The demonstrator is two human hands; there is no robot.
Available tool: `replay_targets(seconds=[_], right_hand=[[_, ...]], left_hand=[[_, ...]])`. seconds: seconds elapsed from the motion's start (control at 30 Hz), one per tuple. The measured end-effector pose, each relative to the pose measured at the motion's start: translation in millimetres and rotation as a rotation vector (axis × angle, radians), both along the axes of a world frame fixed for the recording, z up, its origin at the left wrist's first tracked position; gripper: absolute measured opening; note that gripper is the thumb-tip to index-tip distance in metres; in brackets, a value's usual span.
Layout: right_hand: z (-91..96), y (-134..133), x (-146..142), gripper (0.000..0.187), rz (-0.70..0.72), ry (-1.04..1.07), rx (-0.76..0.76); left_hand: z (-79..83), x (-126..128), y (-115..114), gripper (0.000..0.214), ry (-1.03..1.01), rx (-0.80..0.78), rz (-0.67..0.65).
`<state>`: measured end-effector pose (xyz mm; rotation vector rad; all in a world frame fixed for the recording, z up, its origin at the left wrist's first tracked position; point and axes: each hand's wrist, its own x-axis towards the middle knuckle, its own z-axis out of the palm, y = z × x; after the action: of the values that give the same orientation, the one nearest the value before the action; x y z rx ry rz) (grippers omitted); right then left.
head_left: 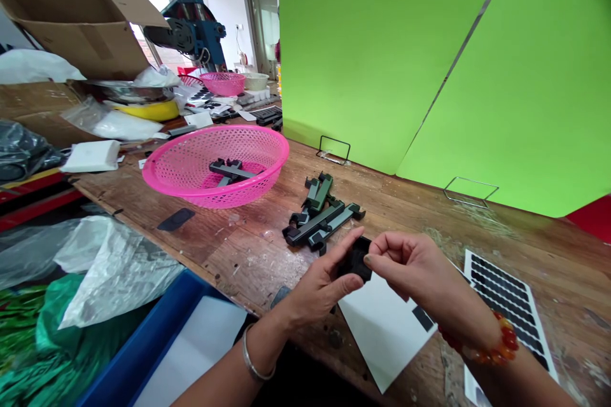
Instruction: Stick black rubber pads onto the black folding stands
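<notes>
A small black plastic part (358, 259) is held in my left hand (319, 280), between the thumb and the stretched fingers. My right hand (413, 261) touches its right edge, with thumb and forefinger pinched together; whatever sits between those fingertips is hidden. Under both hands lies a white backing sheet (377, 331) with one dark sticker (422, 318) near its right edge. To the right, partly behind my right forearm, is a sheet of black stickers (508, 305). Several black plastic clip-like parts (317, 222) are heaped just beyond my left hand.
A pink mesh basket (160, 172) at the left holds more black parts (231, 172). Green panels (382, 63) with wire stands (470, 194) line the table's back. A blue bin (143, 337) and plastic bags (119, 267) sit below the table's left edge. Cardboard boxes (86, 44) stand far left.
</notes>
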<state>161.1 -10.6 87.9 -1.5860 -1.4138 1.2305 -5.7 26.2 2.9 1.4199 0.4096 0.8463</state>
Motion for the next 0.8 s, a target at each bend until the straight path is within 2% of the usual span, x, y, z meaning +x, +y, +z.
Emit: replay_targets(seconds=[0.1, 0.17, 0.37, 0.47, 0.67, 0.73, 0.8], right_hand=[[-2.7, -2.1, -0.7, 0.017, -0.011, -0.075, 0.074], [-6.9, -6.1, -1.7, 0.019, -0.025, -0.193, 0.179], [-29.5, -26.4, -1.8, 0.021, -0.022, -0.732, 0.8], [-35.4, -32.7, -2.0, 0.031, 0.034, -0.923, 0.986], [-28.7, -36.6, -14.3, 0.046, 0.17, -1.174, 1.143], [-28.7, -36.7, -17.3, 0.048, 0.176, -1.175, 1.15], [-30.9, -35.9, -16.9, 0.048, 0.182, -1.053, 1.106]], left_hand=[[0.9, 0.6, -1.3, 0.069, -0.006, -0.006, 0.013], [1.2, 1.2, -1.7, 0.069, -0.014, -0.007, 0.023], [2.1, 3.6, -1.9, 0.068, -0.045, -0.043, 0.055], [5.3, 5.0, -3.0, 0.063, -0.066, -0.052, 0.097], [22.5, 9.3, -8.2, 0.032, -0.055, -0.234, 0.248], [30.9, 9.9, -9.7, 0.028, 0.011, -0.251, 0.26], [37.8, 10.4, -10.2, 0.024, 0.063, -0.248, 0.27]])
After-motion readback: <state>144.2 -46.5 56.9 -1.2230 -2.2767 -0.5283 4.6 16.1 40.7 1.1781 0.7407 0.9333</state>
